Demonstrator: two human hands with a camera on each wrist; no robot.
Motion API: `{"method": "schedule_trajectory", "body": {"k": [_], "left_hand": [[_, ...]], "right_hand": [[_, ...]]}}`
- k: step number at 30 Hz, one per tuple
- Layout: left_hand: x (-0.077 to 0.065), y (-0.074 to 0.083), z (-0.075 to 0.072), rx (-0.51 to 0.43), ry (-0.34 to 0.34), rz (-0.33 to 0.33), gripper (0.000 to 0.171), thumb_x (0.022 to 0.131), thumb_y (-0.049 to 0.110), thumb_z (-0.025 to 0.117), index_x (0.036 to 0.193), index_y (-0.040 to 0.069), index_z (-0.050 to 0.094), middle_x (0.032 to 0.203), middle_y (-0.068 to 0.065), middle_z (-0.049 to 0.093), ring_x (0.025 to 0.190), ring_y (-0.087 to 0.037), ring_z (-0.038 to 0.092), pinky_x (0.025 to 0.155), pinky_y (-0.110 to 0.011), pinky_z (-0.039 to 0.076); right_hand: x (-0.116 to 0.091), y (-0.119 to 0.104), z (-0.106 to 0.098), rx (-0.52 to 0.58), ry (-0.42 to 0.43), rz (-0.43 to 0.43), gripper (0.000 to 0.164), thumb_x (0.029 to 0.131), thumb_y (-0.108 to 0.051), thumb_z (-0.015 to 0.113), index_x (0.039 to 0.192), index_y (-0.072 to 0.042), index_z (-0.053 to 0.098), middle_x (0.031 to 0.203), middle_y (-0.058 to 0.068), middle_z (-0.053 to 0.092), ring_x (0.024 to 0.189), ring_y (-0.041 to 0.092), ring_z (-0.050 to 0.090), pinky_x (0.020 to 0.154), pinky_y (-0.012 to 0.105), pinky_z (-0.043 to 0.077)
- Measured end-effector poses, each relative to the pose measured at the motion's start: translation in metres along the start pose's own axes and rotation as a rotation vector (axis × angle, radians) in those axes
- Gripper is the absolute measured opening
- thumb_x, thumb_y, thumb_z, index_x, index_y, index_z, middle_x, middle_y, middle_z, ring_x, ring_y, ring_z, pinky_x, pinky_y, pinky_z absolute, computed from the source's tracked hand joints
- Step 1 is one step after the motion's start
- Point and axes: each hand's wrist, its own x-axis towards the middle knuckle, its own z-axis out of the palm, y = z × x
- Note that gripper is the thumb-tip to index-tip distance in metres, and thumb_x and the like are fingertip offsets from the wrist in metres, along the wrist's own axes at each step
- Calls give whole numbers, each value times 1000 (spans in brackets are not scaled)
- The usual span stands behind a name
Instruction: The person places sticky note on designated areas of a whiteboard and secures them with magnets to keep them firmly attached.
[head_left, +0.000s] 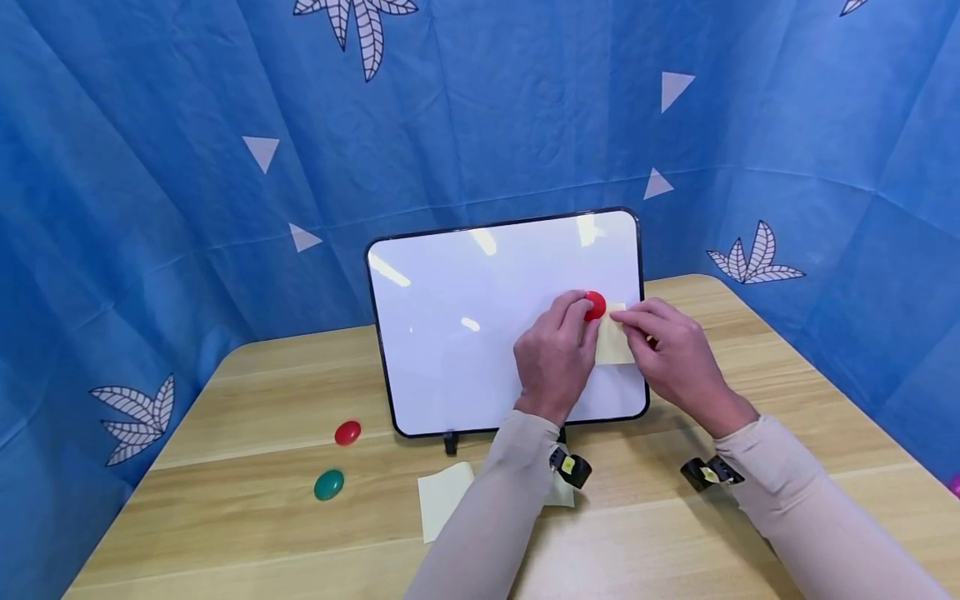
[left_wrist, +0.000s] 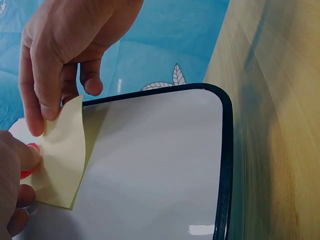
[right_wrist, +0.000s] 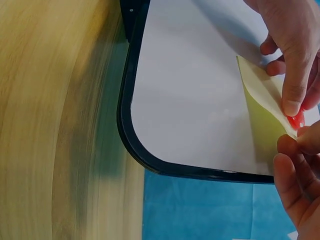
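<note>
A whiteboard [head_left: 457, 358] with a black frame stands tilted back on the table. My left hand [head_left: 551, 362] pinches a round red magnet [head_left: 597, 305] between thumb and fingers, at the upper edge of a pale yellow paper note [head_left: 613, 346] near the board's right side. The top of that note is pinched by the fingertips of my right hand [head_left: 678, 350]. In the left wrist view, the yellow note [left_wrist: 62, 165] curves out from the board. Part of the red magnet [right_wrist: 296, 120] lies hidden under the left thumb in the right wrist view.
Left of the board, a red magnet [head_left: 347, 432] and a green magnet [head_left: 328, 484] lie on the wooden table [head_left: 247, 500]. Pale paper [head_left: 442, 500] lies in front of the board, partly covered by my left forearm. A blue curtain [head_left: 510, 117] hangs behind.
</note>
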Motion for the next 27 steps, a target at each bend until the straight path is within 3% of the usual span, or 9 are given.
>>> {"method": "schedule_trajectory", "body": {"k": [11,15,19,27], "left_hand": [[-1,-4,-3,-18,11,0,28,92,31,74,114,13,74,123,1,68,101,-9,70,87,-18,50],[0,-8,-9,-95,46,-9,25,91,27,74,109,10,74,116,-1,70,87,-8,70,77,-13,51],[2,-11,-16,-190,83,-4,18,91,22,71,102,8,73,101,-3,71,68,-6,62,66,-11,48],[0,-11,-21,-286,26,79,16,89,22,70,95,8,75,91,-1,70,64,-5,57,64,-9,44]], "right_hand": [[2,-3,2,13,-1,3,29,86,7,72,113,-3,75,97,7,66,72,15,58,64,11,45],[1,-3,1,0,-3,11,26,86,6,72,110,-3,76,95,7,64,74,16,59,63,18,49],[1,-3,2,-18,17,14,22,86,5,71,106,-2,76,90,7,61,73,16,57,59,22,49],[-4,-6,6,3,32,38,16,87,0,66,101,-3,75,78,2,59,67,13,49,55,24,43]]}}
